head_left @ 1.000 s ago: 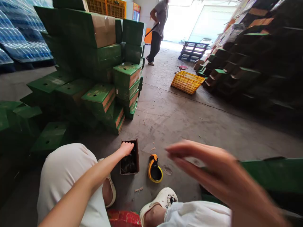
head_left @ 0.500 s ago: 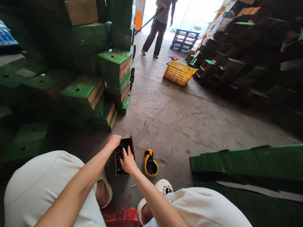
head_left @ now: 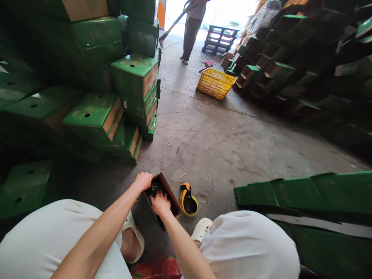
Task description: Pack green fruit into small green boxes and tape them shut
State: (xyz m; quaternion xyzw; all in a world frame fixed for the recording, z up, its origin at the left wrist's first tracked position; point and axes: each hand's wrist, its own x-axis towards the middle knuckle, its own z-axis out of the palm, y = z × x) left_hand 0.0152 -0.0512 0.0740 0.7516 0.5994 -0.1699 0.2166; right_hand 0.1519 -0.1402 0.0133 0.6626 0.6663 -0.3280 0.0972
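Brown cardboard forms the small open box [head_left: 173, 197] that we have on the floor between our feet, its mouth facing up and its sides set slantwise to us. From the head view, our only one, we see our left hand [head_left: 143, 181] clamped on the far left part of its rim, the fingers curled over the edge. Our right hand [head_left: 161, 203] reaches down inside, fingers slightly spread over the dark, shiny contents [head_left: 153, 189]; its fingertips are lost among them, so we cannot tell whether they grip anything. Just beside the box, on its right, lies a yellow and black tape dispenser [head_left: 188, 200], touched by neither of our hands. Near our white clogs [head_left: 136, 242] we have a glossy red packet [head_left: 158, 268], partly cut off by the lower edge. Green cartons [head_left: 133, 83] rise in stacks to our left, and more green boxes [head_left: 293, 193] stand by our right knee. Farther ahead we see a yellow plastic crate [head_left: 216, 83], a small red-topped stool [head_left: 208, 64] behind it, a dark slatted pallet [head_left: 220, 40], and a person in dark trousers [head_left: 192, 37] beside a long handle [head_left: 177, 21].
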